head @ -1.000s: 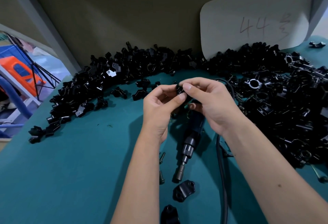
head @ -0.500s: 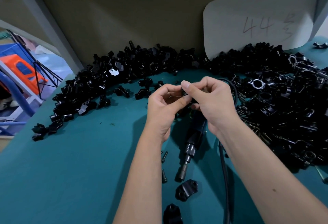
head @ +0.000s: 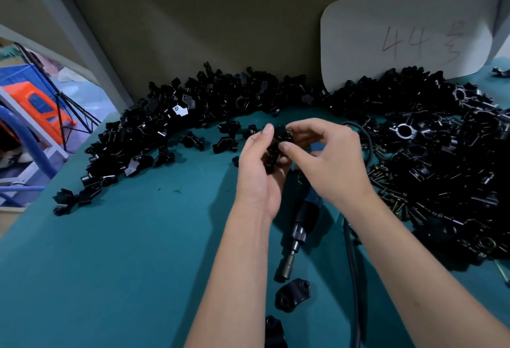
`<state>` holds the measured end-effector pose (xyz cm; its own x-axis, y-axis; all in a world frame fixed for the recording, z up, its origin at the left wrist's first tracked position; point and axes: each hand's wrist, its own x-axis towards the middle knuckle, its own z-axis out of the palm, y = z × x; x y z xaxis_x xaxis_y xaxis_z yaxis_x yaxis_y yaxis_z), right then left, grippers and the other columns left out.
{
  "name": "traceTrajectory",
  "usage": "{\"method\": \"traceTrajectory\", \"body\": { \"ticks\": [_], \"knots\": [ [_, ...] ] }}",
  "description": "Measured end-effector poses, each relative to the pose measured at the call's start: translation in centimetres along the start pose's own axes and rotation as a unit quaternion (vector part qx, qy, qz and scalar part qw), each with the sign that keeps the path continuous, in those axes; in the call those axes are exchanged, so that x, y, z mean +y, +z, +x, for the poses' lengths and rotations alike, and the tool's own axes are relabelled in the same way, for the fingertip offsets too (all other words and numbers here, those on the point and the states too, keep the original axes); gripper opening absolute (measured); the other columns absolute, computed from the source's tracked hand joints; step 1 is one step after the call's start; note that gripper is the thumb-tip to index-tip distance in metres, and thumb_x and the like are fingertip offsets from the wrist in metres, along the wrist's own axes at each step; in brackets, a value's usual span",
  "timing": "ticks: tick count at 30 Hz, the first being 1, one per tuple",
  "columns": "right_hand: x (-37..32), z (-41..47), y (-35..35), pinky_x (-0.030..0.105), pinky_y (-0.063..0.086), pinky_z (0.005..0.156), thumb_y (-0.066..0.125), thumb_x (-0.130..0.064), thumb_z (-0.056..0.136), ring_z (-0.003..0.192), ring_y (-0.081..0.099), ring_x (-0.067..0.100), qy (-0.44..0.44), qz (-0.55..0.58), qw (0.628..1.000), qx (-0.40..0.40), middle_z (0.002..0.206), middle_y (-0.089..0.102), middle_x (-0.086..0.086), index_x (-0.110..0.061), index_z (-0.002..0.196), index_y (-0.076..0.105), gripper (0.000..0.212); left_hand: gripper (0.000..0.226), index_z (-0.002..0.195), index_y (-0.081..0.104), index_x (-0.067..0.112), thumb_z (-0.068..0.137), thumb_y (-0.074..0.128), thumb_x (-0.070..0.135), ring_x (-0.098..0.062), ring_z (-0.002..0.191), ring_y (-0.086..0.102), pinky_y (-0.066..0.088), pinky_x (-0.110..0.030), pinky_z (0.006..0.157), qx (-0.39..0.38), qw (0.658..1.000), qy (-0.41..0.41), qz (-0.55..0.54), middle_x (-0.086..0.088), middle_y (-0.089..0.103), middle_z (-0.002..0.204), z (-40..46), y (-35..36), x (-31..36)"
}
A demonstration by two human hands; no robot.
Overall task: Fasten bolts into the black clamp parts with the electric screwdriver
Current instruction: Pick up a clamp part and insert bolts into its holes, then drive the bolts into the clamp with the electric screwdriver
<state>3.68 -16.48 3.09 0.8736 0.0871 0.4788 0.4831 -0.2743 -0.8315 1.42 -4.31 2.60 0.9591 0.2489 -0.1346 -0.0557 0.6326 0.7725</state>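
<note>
Gripping a glossy black clamp part (head: 274, 151) at frame centre, the left hand (head: 258, 173) curls around it while the right hand (head: 328, 162) pinches its upper end between thumb and fingers. The cylindrical metal-tipped electric screwdriver (head: 296, 233) lies unheld on the teal worktop (head: 124, 251) directly below, two lobed clamp pieces (head: 292, 294) near its tip.

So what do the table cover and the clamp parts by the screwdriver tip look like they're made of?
Table cover: teal, matte, no glare, probably felt or rubber mat. Clamp parts: black, smooth, faint sheen on edges, likely coated metal or moulded plastic; can't tell which.
</note>
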Motion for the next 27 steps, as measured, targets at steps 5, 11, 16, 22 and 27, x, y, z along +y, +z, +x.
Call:
{"method": "traceTrajectory", "body": {
  "ticks": [5, 11, 16, 22, 27],
  "knots": [
    [-0.6, -0.4, 0.6, 0.029, 0.06, 0.079, 0.084, -0.017, 0.086, 0.088, 0.069, 0.003, -0.03, -0.048, 0.998, -0.018, 0.092, 0.072, -0.014, -0.018, 0.11, 0.077, 0.025, 0.073, 0.14, 0.059, 0.013, 0.086, 0.066, 0.062, -0.028, 0.118, 0.07, 0.058, -0.047, 0.1, 0.029, 0.993, -0.021, 0.112, -0.015, 0.069, 0.132, 0.2, 0.0, -0.9],
    [-0.6, -0.3, 0.2, 0.028, 0.06, 0.083, 0.082, -0.015, 0.087, 0.088, 0.07, 0.003, 0.03, -0.02, 0.997, -0.061, 0.09, 0.074, -0.012, -0.019, 0.107, 0.077, 0.021, 0.018, 0.089, 0.064, 0.022, 0.098, 0.062, 0.038, -0.014, 0.06, 0.057, 0.04, -0.02, 0.042, 0.048, 0.983, 0.016, 0.176, 0.001, 0.064, 0.073, 0.4, -0.1, -0.9],
    [-0.7, -0.3, -0.6, 0.036, 0.056, 0.07, 0.068, -0.027, 0.093, 0.07, 0.064, 0.009, 0.061, -0.107, 0.979, 0.163, 0.075, 0.068, -0.011, -0.018, 0.088, 0.069, 0.01, 0.024, 0.08, 0.039, 0.02, 0.094, 0.056, 0.029, -0.009, 0.042, 0.023, 0.017, -0.021, 0.036, 0.043, 0.995, -0.026, 0.086, 0.005, 0.031, 0.055, 0.7, -0.7, 0.1],
    [-0.2, -0.3, -0.5, 0.035, 0.039, 0.06, 0.075, -0.078, 0.071, 0.076, 0.049, 0.029, 0.267, -0.397, 0.877, -0.035, 0.088, 0.044, 0.004, -0.015, 0.108, 0.028, 0.087, 0.027, 0.078, 0.035, 0.021, 0.096, 0.053, 0.031, -0.008, 0.041, 0.021, 0.017, -0.021, 0.034, 0.055, 0.99, -0.098, 0.08, 0.005, 0.031, 0.056, 1.3, -1.8, 1.1],
    [1.5, 0.6, -1.1, 0.028, 0.042, 0.044, 0.089, -0.058, 0.068, 0.063, 0.065, 0.022, 0.295, -0.231, 0.927, -0.031, 0.089, 0.066, 0.007, -0.008, 0.102, 0.054, 0.07, 0.028, 0.076, 0.037, 0.021, 0.096, 0.054, 0.032, -0.008, 0.041, 0.02, 0.017, -0.02, 0.033, 0.026, 0.986, -0.117, 0.113, 0.006, 0.031, 0.055, 1.4, -2.2, 1.2]
  ]
}}
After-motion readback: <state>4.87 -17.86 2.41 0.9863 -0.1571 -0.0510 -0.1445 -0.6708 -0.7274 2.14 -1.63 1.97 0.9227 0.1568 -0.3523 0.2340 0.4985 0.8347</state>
